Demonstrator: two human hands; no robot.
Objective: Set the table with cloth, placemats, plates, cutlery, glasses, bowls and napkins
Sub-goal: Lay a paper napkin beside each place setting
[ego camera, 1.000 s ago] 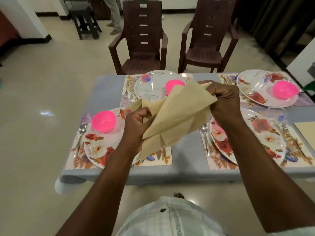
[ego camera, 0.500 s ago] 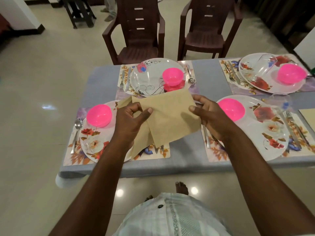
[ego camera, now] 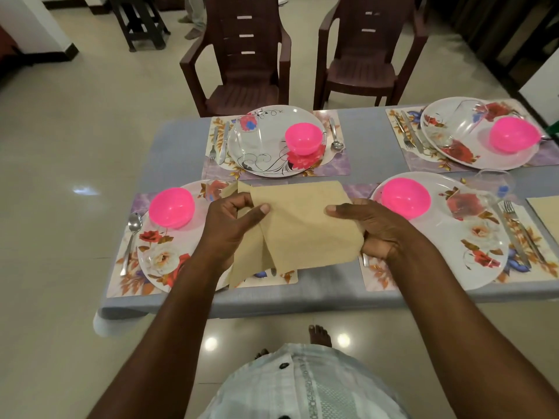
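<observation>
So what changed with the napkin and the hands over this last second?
The beige napkin came down from an upheld, loosely bunched shape to a flatter fold spread between the hands above the table's near edge. The right hand dropped from the top corner to grip the right edge; the left hand kept pinching the left side throughout. Plates, pink bowls, cutlery and placemats stayed put.
</observation>
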